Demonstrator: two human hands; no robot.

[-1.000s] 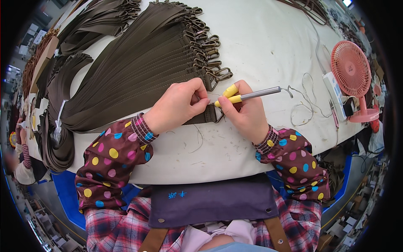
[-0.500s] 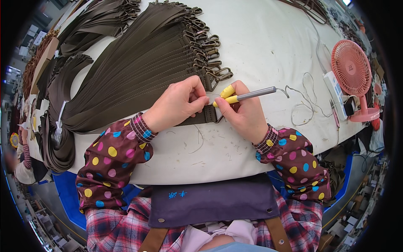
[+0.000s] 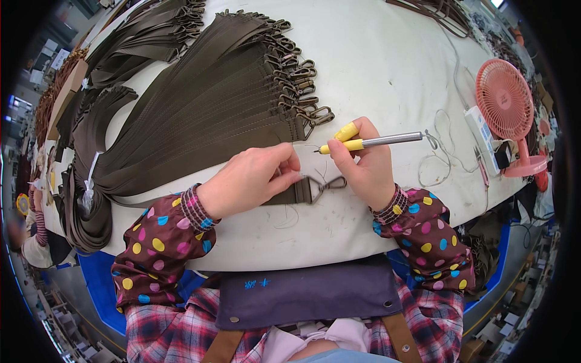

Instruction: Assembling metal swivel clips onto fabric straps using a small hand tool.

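Note:
My right hand (image 3: 370, 163) grips a corded pen-shaped tool (image 3: 390, 140), yellow at the front and silvery behind, its thin dark tip pointing left. Yellow wrapping covers one of that hand's fingers. Over a dark olive strap (image 3: 284, 195) is my left hand (image 3: 251, 178), thumb and forefinger drawn together; whatever lies between them is too small to make out. The strap's stitched end carries a metal snap hook (image 3: 330, 185), lying below the tool tip, with fine loose threads around it. Beyond the left hand fans a bundle of similar straps (image 3: 206, 103) with hooks along its right side.
A pink fan (image 3: 504, 97) stands at the right beside a white power strip (image 3: 481, 133) and a tangled thin cord (image 3: 445, 160). More straps (image 3: 142, 42) lie far left. Thread scraps dot the white tabletop (image 3: 363, 72). Another person's striped sleeve (image 3: 40, 227) shows at the left.
The hooked strap end has moved down and right, away from the bundle. My right hand has drawn the tool rightward, off the strap. My left hand has lowered slightly.

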